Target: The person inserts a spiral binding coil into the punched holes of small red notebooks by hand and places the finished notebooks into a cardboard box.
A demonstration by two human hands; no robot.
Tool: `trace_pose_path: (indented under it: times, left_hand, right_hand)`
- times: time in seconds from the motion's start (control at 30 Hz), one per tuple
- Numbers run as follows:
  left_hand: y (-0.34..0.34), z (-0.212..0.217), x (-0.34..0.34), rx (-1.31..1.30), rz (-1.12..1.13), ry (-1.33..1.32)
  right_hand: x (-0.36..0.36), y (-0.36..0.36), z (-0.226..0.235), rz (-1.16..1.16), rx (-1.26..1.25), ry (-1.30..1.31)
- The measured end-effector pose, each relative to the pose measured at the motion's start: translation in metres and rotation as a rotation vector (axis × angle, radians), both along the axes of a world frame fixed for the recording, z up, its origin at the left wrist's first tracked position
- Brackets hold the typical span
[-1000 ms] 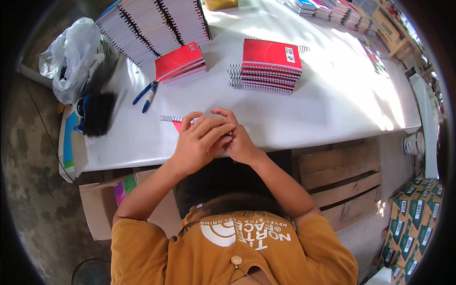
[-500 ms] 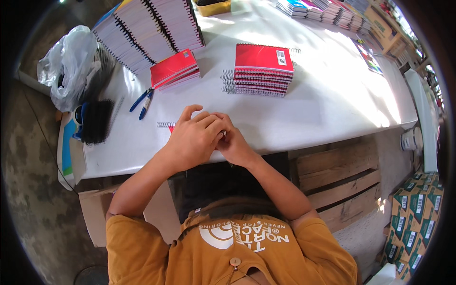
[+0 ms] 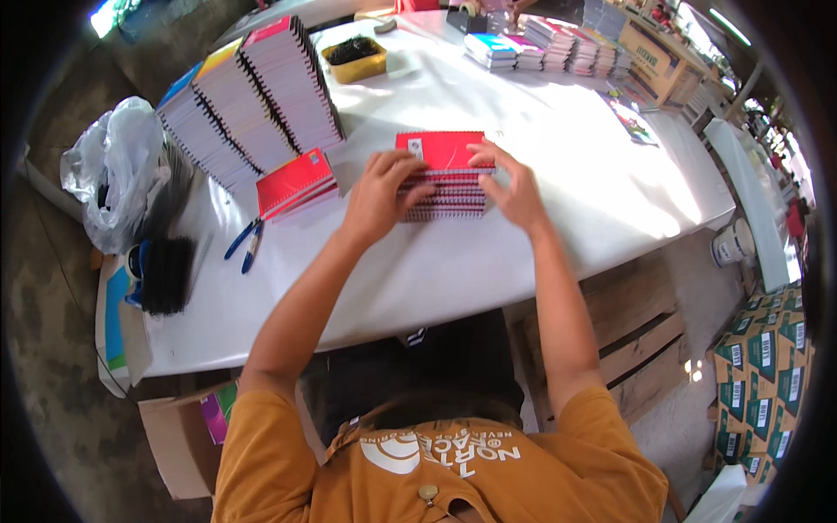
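Observation:
A stack of red spiral notebooks (image 3: 443, 155) stands on the white table, metal coils along its edges. On its left side is my left hand (image 3: 382, 197), fingers apart and touching the upper notebooks. My right hand (image 3: 516, 186) is at the right side, fingers spread and bent, the tips by the top cover. Part of the stack's sides is hidden behind my fingers. To the left lie a few more red notebooks (image 3: 295, 185), and beside them blue-handled pliers (image 3: 244, 241), their head out of sight.
Tall piles of bound books (image 3: 253, 109) rise at the back left, near a yellow tub (image 3: 356, 63) of black pieces. Black coils (image 3: 169, 275) and a clear plastic bag (image 3: 113, 179) are at the left edge. Notebook stacks (image 3: 558, 48) and a cardboard box (image 3: 658, 63) stand far right.
My hands have parted and moved forward from the table's front edge to the red stack. The notebook under them at the edge is gone from there. The view has shifted too.

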State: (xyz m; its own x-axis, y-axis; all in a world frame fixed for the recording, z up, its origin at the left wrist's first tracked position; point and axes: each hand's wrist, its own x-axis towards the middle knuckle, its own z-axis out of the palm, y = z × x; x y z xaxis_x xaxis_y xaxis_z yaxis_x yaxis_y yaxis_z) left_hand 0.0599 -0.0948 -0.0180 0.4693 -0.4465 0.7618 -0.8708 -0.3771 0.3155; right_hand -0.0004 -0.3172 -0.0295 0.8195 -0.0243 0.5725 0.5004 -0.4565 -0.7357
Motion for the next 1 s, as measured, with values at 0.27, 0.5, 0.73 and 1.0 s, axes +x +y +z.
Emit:
trace_pose_path:
  times: [0.27,0.5,0.73,1.0]
  left_hand:
    - [-0.012,-0.017,0.0,-0.623,0.091,0.804]
    - [0.133,-0.033,0.035,0.297,0.587,-0.116]
    - [0.103,-0.004,-0.081,-0.017,0.396,0.384]
    - [0.121,0.033,-0.048,-0.25,0.7,0.095]
  right_hand:
    - [0.007,0.054,-0.032,-0.234,0.304,-0.013]
    - [-0.028,0.08,-0.02,-0.281,0.298,-0.451]
    - [-0.057,0.196,-0.041,0.12,-0.28,-0.125]
    - [-0.051,0.2,-0.059,0.098,-0.172,-0.036]
